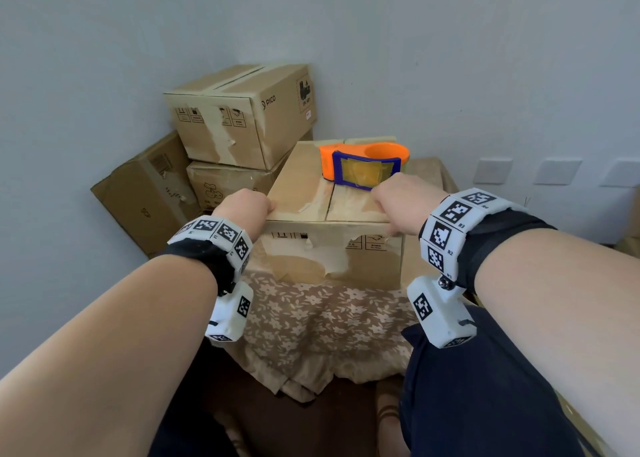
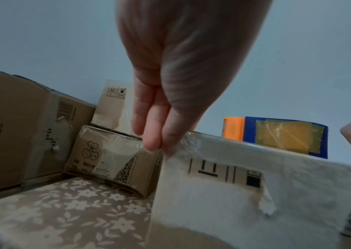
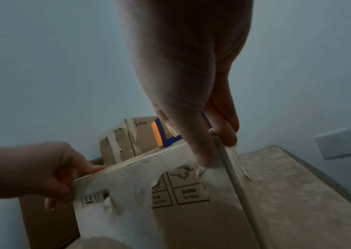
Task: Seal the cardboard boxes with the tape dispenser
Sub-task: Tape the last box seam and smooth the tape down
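Left hand (image 1: pixel 246 204) clamped over near left top corner of cardboard box (image 1: pixel 329 249), right hand (image 1: pixel 401 202) clamped over near right corner, thumb down front face; box seated on floral-covered tabletop (image 1: pixel 311 318), flaps closed, centre seam untaped. Tape dispenser (image 1: pixel 363 164) loose on box top toward far edge, just beyond right hand, held by neither. Probable fault: any tilt or jerk while shifting box likely to slide dispenser off far side; torn, peeling old tape on front face likely to weaken adhesion of new strip

floral cloth (image 1: pixel 332 304), wall plates (image 1: pixel 557 171) (pale wall)
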`<act>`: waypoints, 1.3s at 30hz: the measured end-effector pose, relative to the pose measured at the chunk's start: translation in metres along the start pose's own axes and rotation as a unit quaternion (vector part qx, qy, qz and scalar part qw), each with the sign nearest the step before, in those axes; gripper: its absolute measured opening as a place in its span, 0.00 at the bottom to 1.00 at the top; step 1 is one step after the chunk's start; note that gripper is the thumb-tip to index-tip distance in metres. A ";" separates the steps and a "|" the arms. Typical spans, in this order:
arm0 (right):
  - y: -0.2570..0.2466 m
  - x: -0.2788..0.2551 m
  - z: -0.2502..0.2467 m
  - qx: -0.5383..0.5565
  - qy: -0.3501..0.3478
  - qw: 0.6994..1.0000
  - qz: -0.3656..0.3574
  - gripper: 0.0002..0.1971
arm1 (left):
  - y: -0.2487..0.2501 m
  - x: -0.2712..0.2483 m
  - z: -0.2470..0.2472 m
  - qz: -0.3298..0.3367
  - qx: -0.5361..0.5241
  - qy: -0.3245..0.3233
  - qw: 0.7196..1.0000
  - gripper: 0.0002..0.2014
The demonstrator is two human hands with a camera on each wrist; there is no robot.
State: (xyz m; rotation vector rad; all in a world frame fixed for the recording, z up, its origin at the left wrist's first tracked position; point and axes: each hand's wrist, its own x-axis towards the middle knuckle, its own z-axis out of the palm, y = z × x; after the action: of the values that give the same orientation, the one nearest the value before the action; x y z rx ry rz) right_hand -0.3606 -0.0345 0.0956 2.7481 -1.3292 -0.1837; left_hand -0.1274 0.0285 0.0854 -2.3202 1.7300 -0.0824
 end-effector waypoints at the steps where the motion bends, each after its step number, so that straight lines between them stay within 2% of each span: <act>1: 0.000 0.000 0.001 0.002 -0.003 1.000 -0.009 0.05 | -0.001 0.002 -0.003 0.001 0.012 -0.020 1.000 0.21; 3: 0.000 -0.002 0.001 0.009 -0.007 1.000 -0.021 0.09 | -0.003 0.005 -0.006 0.004 0.028 -0.051 0.998 0.25; 10: -0.003 0.002 -0.002 -0.010 -0.037 0.999 -0.028 0.14 | -0.008 0.009 0.001 -0.011 -0.029 -0.038 0.999 0.32; 13: -0.003 0.003 0.005 0.012 -0.026 0.999 -0.030 0.20 | -0.003 0.009 -0.003 -0.007 0.010 -0.045 0.999 0.30; 17: -0.002 0.003 0.012 -0.006 -0.046 0.999 -0.013 0.17 | 0.004 0.006 -0.005 -0.004 0.042 -0.053 0.998 0.24; 18: -0.003 0.005 0.010 -0.008 -0.046 0.999 -0.002 0.19 | 0.005 0.005 -0.008 0.000 0.040 -0.059 0.997 0.24; 21: -0.004 0.009 -0.001 -0.009 -0.001 0.999 0.048 0.27 | 0.007 0.003 -0.021 -0.001 0.011 -0.108 0.994 0.22; 23: -0.003 0.010 -0.012 0.011 0.092 0.993 0.069 0.22 | 0.008 0.003 -0.028 -0.012 -0.028 -0.116 0.993 0.21; 25: -0.002 0.014 -0.020 0.054 0.204 0.975 0.068 0.10 | 0.008 0.005 -0.031 -0.014 -0.070 -0.088 0.994 0.24; 26: 0.000 0.017 -0.021 0.068 0.237 0.966 0.075 0.03 | 0.009 0.005 -0.032 -0.012 -0.090 -0.064 0.994 0.27; 27: 0.003 0.022 -0.021 0.073 0.255 0.960 0.086 0.03 | 0.010 0.006 -0.033 -0.007 -0.107 -0.040 0.993 0.30; 29: 0.009 0.028 -0.016 0.052 0.218 0.968 0.114 0.12 | 0.015 0.009 -0.034 0.013 -0.139 0.008 0.990 0.32; 32: 0.015 0.033 -0.006 0.063 0.134 0.984 0.101 0.15 | 0.023 0.014 -0.037 0.061 -0.173 0.076 0.980 0.31; 36: 0.008 0.040 -0.012 0.103 0.164 0.979 0.056 0.14 | 0.035 0.019 -0.046 0.138 -0.180 0.165 0.960 0.31; 39: 0.007 0.040 -0.021 0.133 0.175 0.972 0.082 0.11 | 0.039 0.022 -0.046 0.120 -0.176 0.143 0.967 0.32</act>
State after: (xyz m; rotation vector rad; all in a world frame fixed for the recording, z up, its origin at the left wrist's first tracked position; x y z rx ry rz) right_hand -0.3387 -0.0699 0.1140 2.6759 -1.5586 0.5036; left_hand -0.1668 -0.0101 0.1191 -2.4047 2.3261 -0.0736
